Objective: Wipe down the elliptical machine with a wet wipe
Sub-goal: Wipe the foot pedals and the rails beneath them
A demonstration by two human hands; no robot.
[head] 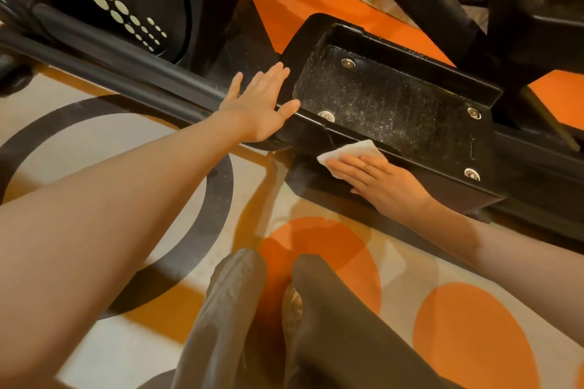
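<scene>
right hand (pixel 379 180) flat, pressing wet wipe (pixel 347 151) on near outer wall of foot pedal (pixel 395 107) | left hand (pixel 262 104) open, bracing pedal's front end | pedal tread looks dusty, likely unwiped; most of elliptical left

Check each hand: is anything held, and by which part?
Neither hand grips anything. The right hand presses the white wipe flat against the pedal's near side; the left hand rests open on the pedal's front rim.
</scene>
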